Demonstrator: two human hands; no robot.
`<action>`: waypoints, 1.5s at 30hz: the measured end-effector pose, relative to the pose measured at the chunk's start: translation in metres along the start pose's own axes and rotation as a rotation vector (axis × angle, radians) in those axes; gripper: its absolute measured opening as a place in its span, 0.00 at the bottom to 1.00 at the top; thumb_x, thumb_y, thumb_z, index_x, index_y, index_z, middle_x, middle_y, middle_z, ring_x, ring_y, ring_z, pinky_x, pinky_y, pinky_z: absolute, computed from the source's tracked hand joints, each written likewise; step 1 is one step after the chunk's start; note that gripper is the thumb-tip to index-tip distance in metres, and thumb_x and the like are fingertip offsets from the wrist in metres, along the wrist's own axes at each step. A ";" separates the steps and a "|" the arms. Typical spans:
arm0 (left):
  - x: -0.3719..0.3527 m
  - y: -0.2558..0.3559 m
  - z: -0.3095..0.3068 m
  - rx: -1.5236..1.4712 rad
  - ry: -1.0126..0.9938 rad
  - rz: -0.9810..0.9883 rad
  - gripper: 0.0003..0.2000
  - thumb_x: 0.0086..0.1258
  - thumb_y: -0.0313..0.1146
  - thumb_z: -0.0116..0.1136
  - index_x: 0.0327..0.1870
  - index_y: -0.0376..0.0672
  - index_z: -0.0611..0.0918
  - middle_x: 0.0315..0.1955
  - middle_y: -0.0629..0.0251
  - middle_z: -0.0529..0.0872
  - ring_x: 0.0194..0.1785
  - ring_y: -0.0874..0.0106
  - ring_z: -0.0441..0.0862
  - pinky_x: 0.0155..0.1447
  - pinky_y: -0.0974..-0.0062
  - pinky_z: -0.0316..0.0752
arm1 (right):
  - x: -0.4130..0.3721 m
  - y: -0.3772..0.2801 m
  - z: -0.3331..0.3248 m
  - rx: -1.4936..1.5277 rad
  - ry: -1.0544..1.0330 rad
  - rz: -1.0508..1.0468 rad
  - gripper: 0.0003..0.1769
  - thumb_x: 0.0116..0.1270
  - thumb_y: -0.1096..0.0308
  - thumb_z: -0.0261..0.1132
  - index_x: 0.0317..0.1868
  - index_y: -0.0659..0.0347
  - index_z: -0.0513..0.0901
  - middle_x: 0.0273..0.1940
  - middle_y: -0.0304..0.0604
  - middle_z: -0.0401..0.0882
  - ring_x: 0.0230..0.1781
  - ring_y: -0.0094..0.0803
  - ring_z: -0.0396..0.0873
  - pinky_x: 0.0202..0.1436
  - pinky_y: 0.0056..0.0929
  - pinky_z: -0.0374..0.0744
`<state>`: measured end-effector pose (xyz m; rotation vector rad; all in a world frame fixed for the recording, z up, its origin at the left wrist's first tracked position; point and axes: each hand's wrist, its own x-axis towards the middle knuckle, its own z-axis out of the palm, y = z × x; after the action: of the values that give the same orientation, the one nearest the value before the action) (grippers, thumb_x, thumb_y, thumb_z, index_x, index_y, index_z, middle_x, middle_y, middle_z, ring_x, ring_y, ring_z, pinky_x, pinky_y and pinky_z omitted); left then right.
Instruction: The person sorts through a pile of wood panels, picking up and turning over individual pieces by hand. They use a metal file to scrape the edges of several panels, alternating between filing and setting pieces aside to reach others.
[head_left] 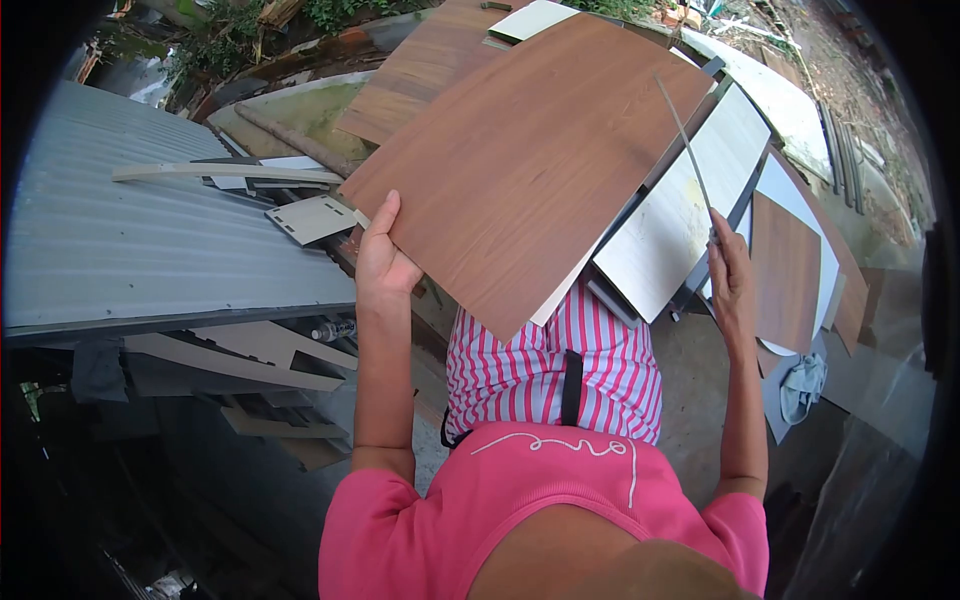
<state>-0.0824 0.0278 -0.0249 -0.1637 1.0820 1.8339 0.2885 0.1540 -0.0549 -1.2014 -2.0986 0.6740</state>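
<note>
A large brown wood-grain board (530,150) lies tilted across the middle of the head view. My left hand (386,255) grips its left edge, the thumb on top and the other fingers hidden underneath. On the right, my right hand (729,262) is closed around the lower end of a long thin strip (684,135), whose far end reaches over the board's right side. Beneath and to the right of the board lies a whitish panel (690,205) on dark pieces. Another wood-grain board (410,75) lies behind the large one.
Corrugated metal sheeting (150,210) spans the left, with a curved pale strip (225,173) and a slotted plate (311,219) on it. Below are stacked offcuts (235,360) and a plastic bottle (333,330). At right stand a brown panel (785,270) and a grey cloth (803,387).
</note>
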 end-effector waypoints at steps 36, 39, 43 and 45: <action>-0.059 0.062 0.048 -0.230 -0.231 -0.071 0.20 0.74 0.35 0.46 0.63 0.36 0.64 0.62 0.56 0.68 0.66 0.61 0.64 0.71 0.56 0.57 | 0.123 0.085 0.048 -0.042 0.185 0.238 0.22 0.74 0.62 0.46 0.66 0.53 0.69 0.26 0.37 0.68 0.25 0.21 0.67 0.28 0.23 0.69; -0.055 0.060 0.041 -0.257 -0.242 -0.106 0.20 0.74 0.35 0.46 0.63 0.37 0.65 0.62 0.56 0.69 0.66 0.60 0.64 0.70 0.55 0.57 | 0.124 0.086 0.047 -0.156 0.158 0.279 0.23 0.71 0.61 0.47 0.65 0.54 0.69 0.45 0.58 0.80 0.45 0.45 0.80 0.53 0.35 0.74; -0.046 0.057 0.025 -0.279 -0.239 -0.093 0.20 0.75 0.37 0.46 0.63 0.37 0.65 0.62 0.56 0.69 0.66 0.60 0.65 0.69 0.54 0.59 | 0.114 0.059 0.023 0.218 0.107 0.447 0.24 0.72 0.61 0.46 0.65 0.59 0.68 0.24 0.39 0.71 0.22 0.24 0.67 0.28 0.25 0.70; -0.033 0.050 0.009 -0.234 -0.197 -0.093 0.21 0.75 0.39 0.45 0.63 0.38 0.65 0.62 0.56 0.69 0.65 0.59 0.65 0.68 0.54 0.60 | 0.103 0.053 0.021 0.290 0.096 0.460 0.24 0.73 0.61 0.46 0.65 0.60 0.68 0.24 0.36 0.69 0.22 0.22 0.66 0.27 0.24 0.69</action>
<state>-0.1017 0.0050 0.0283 -0.1640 0.7121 1.8462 0.2624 0.2665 -0.0789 -1.5225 -1.5850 1.0608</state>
